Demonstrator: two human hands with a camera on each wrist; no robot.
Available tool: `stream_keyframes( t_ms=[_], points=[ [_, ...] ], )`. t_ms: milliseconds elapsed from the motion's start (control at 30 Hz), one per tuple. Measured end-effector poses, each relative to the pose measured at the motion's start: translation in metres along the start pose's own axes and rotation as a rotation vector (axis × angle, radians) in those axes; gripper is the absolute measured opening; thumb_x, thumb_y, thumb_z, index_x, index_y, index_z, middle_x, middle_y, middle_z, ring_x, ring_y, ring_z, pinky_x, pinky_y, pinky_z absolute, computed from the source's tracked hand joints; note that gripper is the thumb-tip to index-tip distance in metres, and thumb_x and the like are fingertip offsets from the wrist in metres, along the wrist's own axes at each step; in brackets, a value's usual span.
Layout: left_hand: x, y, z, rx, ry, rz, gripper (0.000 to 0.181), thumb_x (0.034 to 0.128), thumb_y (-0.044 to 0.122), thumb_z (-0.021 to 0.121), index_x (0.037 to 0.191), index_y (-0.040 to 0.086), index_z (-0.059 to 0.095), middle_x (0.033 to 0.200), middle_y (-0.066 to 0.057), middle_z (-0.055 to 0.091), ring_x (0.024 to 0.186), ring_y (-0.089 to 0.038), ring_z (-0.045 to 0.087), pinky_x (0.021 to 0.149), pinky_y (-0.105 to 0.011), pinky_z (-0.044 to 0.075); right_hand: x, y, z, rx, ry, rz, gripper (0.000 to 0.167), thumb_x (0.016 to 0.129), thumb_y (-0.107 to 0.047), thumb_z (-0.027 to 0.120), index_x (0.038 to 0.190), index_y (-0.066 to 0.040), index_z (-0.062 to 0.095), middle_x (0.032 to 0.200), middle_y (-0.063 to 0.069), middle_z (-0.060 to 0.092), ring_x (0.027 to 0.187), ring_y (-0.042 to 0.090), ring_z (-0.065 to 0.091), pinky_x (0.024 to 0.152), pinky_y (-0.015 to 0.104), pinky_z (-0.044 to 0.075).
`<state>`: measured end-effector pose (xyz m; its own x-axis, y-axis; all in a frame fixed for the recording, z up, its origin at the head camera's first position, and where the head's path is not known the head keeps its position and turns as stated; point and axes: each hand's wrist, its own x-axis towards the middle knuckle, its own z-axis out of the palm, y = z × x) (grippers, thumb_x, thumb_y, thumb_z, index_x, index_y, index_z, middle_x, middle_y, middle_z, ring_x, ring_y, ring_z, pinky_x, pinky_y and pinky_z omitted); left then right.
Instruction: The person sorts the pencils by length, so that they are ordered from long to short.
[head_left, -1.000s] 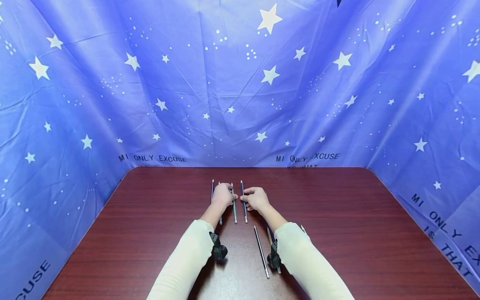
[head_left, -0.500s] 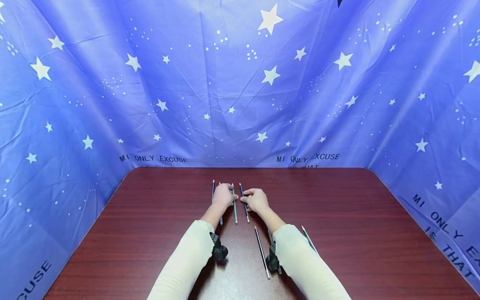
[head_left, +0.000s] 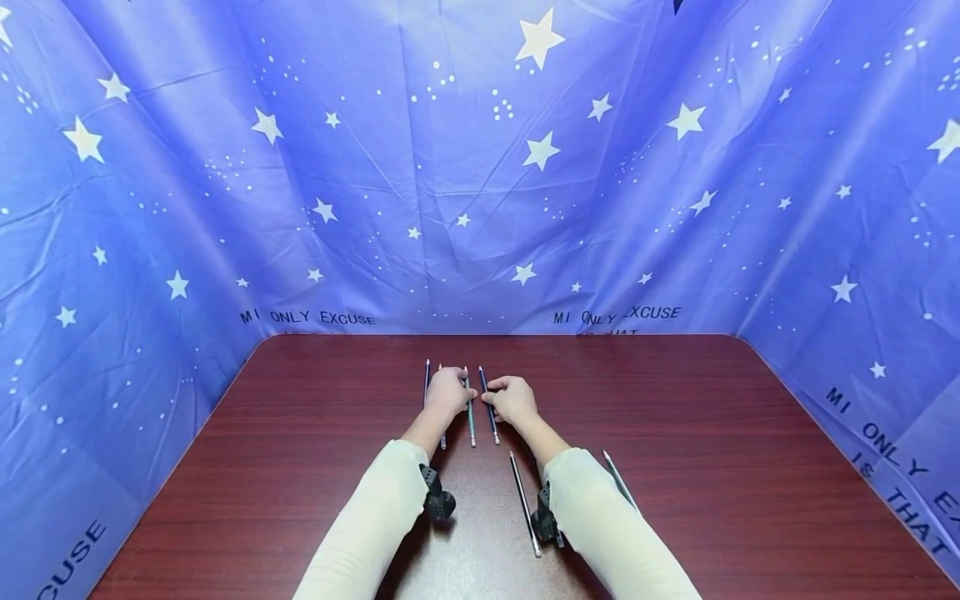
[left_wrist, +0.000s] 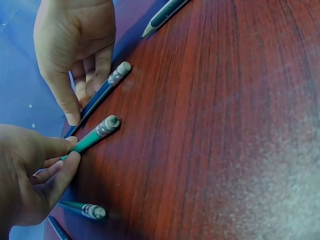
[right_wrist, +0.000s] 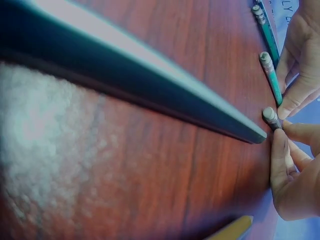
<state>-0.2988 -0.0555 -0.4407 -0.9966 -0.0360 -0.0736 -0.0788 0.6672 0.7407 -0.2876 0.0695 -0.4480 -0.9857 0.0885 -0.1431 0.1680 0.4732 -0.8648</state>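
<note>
My left hand (head_left: 448,390) pinches a green pencil (left_wrist: 93,139) between thumb and fingers; its eraser end points toward me on the table. Just to the right, my right hand (head_left: 513,400) pinches a dark blue pencil (head_left: 494,427) near its middle. A narrow gap separates these two pencils, which lie roughly side by side with their tips away from me. Partly behind my left hand lies another green pencil (left_wrist: 82,208). Left of that is a dark blue pencil (head_left: 427,375).
Nearer me lies a black pencil (head_left: 523,500). My right sleeve partly covers a dark green pencil (head_left: 619,480) and another pencil (head_left: 559,540). A yellow pencil tip (right_wrist: 235,229) shows in the right wrist view. A starry blue cloth (head_left: 465,167) hangs behind the brown table (head_left: 300,467).
The dark blue pencil in my right hand has turned slightly, its tip shifting left and its eraser end right. My right sleeve has shifted a little, baring more of the dark green pencil.
</note>
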Motion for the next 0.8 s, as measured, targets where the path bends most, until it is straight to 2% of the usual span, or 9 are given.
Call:
stream_keyframes(
  t_ms=[500,733,800],
  points=[
    [0.002,0.001,-0.001,0.105,0.026,0.048,0.042,0.0802,0.017,0.073,0.118,0.002,0.062,0.080,-0.007,0.069,0.061,-0.013,0.063,0.059,-0.022,0.051,0.003,0.001,-0.001,0.123,-0.003,0.019,0.021,0.082,-0.009,0.069,0.102,-0.001,0.068,0.067,0.006,0.063,0.045,0.010,0.052,0.044,0.025,0.054],
    [-0.001,0.004,-0.004,0.101,0.001,0.036,0.039,0.0839,0.023,0.070,0.116,0.003,0.062,0.079,-0.007,0.070,0.049,-0.011,0.061,0.056,-0.022,0.050,-0.005,-0.004,-0.007,0.076,-0.007,-0.021,0.022,0.082,-0.012,0.070,0.101,-0.001,0.068,0.074,0.012,0.068,0.049,0.012,0.056,0.046,0.027,0.056],
    [-0.002,0.005,-0.005,0.093,0.006,0.050,0.037,0.0839,0.023,0.069,0.113,0.003,0.062,0.082,-0.007,0.070,0.048,-0.009,0.059,0.057,-0.021,0.050,-0.007,-0.005,-0.009,0.065,-0.012,-0.029,0.022,0.081,-0.012,0.071,0.100,-0.001,0.069,0.077,0.014,0.069,0.050,0.013,0.056,0.047,0.027,0.056]
  ],
)
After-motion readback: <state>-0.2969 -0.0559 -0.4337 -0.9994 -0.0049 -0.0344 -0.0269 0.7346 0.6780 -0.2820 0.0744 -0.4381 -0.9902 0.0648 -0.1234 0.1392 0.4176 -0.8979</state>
